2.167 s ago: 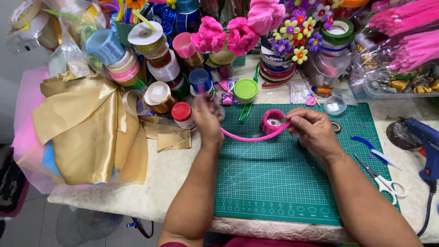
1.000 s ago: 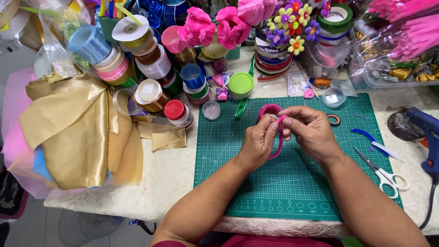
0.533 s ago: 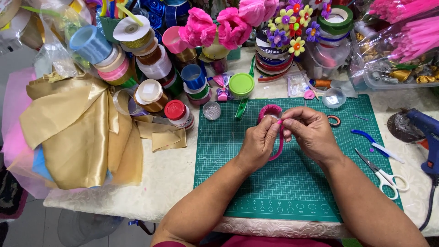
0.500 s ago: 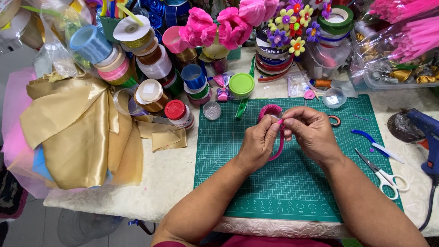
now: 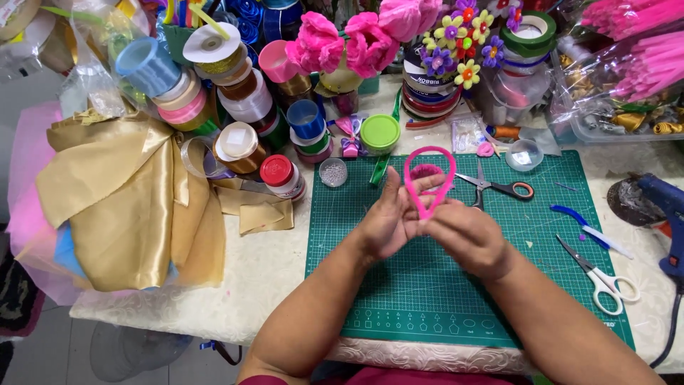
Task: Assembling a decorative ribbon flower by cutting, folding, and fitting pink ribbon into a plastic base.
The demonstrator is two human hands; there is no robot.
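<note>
Both my hands meet over the green cutting mat (image 5: pixel 456 285). My left hand (image 5: pixel 388 217) and my right hand (image 5: pixel 467 239) pinch the crossed ends of a pink ribbon (image 5: pixel 429 178), which stands up as a teardrop loop above my fingers. A pink ribbon roll (image 5: pixel 426 171) lies on the mat just behind the loop, partly hidden by it.
Black-handled scissors (image 5: pixel 499 187) lie right of the loop, white-handled scissors (image 5: pixel 602 278) and a blue glue gun (image 5: pixel 666 214) further right. Many ribbon spools (image 5: pixel 239 100), pink fabric flowers (image 5: pixel 342 43) and gold satin cloth (image 5: pixel 121 192) crowd the back and left.
The ribbon, stretched between my spread hands at first, has been brought together and folded into a loop; my hands have shifted slightly nearer to me.
</note>
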